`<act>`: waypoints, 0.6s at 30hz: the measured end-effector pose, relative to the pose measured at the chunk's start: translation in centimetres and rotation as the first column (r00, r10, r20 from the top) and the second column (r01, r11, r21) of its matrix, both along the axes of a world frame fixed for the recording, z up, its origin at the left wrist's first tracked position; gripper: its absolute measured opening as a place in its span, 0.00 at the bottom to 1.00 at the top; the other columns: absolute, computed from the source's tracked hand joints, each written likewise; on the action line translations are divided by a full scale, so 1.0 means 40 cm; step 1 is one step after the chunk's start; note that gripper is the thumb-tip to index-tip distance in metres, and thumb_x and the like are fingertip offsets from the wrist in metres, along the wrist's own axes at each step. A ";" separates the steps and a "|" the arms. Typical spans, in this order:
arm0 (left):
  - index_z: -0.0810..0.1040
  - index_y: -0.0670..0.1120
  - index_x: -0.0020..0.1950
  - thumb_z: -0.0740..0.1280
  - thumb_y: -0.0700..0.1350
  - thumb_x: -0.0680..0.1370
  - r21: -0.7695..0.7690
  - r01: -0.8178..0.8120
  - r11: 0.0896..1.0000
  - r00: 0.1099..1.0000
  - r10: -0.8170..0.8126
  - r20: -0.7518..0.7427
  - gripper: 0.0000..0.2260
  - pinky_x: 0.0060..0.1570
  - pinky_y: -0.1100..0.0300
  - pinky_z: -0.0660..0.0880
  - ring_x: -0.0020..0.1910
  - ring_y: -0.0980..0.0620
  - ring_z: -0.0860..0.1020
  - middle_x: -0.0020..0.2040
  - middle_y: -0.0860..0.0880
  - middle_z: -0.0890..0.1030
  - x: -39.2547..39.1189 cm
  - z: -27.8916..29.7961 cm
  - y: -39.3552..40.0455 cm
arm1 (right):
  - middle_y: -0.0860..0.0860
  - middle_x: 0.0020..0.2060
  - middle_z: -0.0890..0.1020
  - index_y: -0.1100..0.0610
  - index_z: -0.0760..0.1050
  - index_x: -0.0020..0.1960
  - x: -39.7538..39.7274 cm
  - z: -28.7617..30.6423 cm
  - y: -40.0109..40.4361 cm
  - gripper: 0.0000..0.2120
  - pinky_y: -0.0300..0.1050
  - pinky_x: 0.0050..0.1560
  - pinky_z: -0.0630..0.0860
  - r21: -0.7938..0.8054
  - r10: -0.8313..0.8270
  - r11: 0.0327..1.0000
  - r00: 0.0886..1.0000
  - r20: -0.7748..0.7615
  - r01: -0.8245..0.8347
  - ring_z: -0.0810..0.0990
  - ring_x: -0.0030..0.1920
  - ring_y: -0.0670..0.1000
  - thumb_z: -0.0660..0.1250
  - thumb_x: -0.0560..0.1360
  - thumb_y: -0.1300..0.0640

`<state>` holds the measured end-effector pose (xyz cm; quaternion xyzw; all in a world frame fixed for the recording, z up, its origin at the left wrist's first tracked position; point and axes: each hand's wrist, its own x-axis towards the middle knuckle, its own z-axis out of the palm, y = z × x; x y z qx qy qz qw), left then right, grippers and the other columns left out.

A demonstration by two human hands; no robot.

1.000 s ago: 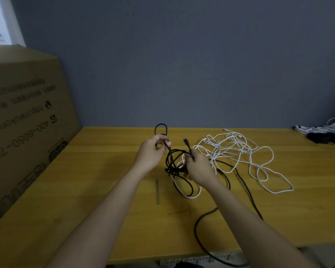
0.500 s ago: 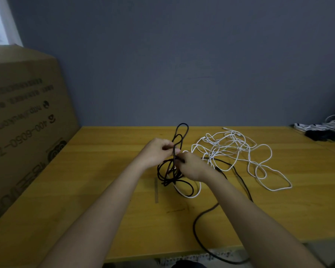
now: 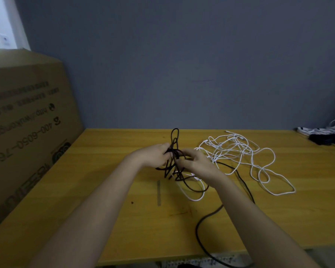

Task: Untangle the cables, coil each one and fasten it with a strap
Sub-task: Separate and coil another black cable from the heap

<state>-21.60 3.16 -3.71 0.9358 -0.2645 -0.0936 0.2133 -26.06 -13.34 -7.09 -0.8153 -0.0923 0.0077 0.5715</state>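
Note:
A black cable (image 3: 174, 138) is bunched into a tangle above the middle of the wooden table (image 3: 108, 182). My left hand (image 3: 153, 155) grips the tangle from the left. From the right, my right hand (image 3: 195, 161) pinches the same bunch; the two hands nearly touch. A narrow loop of the cable stands up above the fingers, more loops hang below, and one long strand runs off the table's front edge. A white cable (image 3: 238, 151) lies in a loose tangle to the right, with one loop passing under the black cable.
A large cardboard box (image 3: 23, 132) stands along the table's left side. At the far right edge lie more white cables (image 3: 321, 129) and a dark object (image 3: 327, 140). A grey wall runs behind the table.
My hands have come together on the black cable. The upright loop moved from the left hand's side to the middle, and the hanging loops are drawn into a tighter bunch.

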 end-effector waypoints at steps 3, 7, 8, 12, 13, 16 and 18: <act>0.71 0.46 0.50 0.53 0.44 0.84 -0.111 -0.024 0.994 1.000 0.023 -0.012 0.08 0.37 0.61 0.73 0.41 0.55 0.78 0.45 0.51 0.79 0.005 -0.004 -0.002 | 0.44 0.63 0.73 0.48 0.66 0.71 -0.010 -0.018 -0.007 0.26 0.45 0.57 0.77 0.112 0.010 0.994 1.000 0.008 -0.011 0.78 0.57 0.47 0.68 0.74 0.53; 0.72 0.45 0.50 0.56 0.43 0.82 -0.164 -0.075 0.984 0.996 0.082 0.037 0.07 0.32 0.62 0.68 0.36 0.59 0.75 0.43 0.52 0.79 -0.001 -0.008 0.002 | 0.42 0.53 0.73 0.48 0.73 0.65 -0.010 -0.047 0.010 0.21 0.34 0.44 0.72 -0.321 -0.165 0.894 0.896 0.412 0.312 0.75 0.46 0.42 0.69 0.74 0.44; 0.72 0.46 0.49 0.56 0.43 0.82 -0.162 -0.089 0.983 0.993 0.100 0.060 0.06 0.33 0.60 0.68 0.36 0.58 0.74 0.43 0.51 0.79 0.000 -0.009 0.002 | 0.44 0.51 0.74 0.51 0.76 0.62 -0.005 -0.053 0.015 0.18 0.32 0.39 0.69 -0.381 -0.172 0.827 0.831 0.529 0.414 0.73 0.42 0.43 0.68 0.75 0.46; 0.74 0.46 0.51 0.57 0.42 0.81 -0.211 -0.143 0.967 0.986 0.157 0.051 0.07 0.42 0.53 0.74 0.43 0.50 0.79 0.45 0.48 0.80 0.005 -0.002 0.010 | 0.50 0.48 0.78 0.57 0.77 0.63 0.014 -0.023 0.016 0.15 0.36 0.39 0.69 -0.286 -0.257 0.784 0.708 0.658 0.551 0.73 0.39 0.46 0.65 0.77 0.60; 0.74 0.46 0.53 0.56 0.41 0.81 -0.252 -0.150 0.956 0.987 0.161 0.025 0.08 0.40 0.56 0.74 0.42 0.52 0.79 0.45 0.49 0.79 0.007 0.003 0.016 | 0.50 0.47 0.78 0.57 0.78 0.61 0.020 -0.007 0.007 0.13 0.34 0.38 0.69 -0.259 -0.293 0.787 0.709 0.642 0.560 0.74 0.38 0.45 0.65 0.77 0.61; 0.74 0.45 0.49 0.55 0.40 0.83 -0.363 -0.134 0.922 0.990 0.140 -0.010 0.09 0.38 0.61 0.70 0.37 0.55 0.77 0.39 0.50 0.78 0.011 0.027 0.038 | 0.50 0.43 0.78 0.56 0.77 0.55 0.050 0.046 -0.031 0.08 0.32 0.29 0.70 -0.017 -0.480 0.837 0.750 0.456 0.546 0.77 0.31 0.42 0.64 0.77 0.62; 0.72 0.46 0.42 0.55 0.41 0.83 -0.435 -0.131 0.891 0.988 0.152 0.015 0.12 0.38 0.65 0.69 0.35 0.56 0.76 0.36 0.51 0.77 0.012 0.048 0.051 | 0.53 0.46 0.79 0.55 0.73 0.55 0.072 0.097 -0.056 0.07 0.38 0.32 0.76 0.289 -0.611 0.790 0.739 0.285 0.541 0.81 0.34 0.46 0.62 0.78 0.63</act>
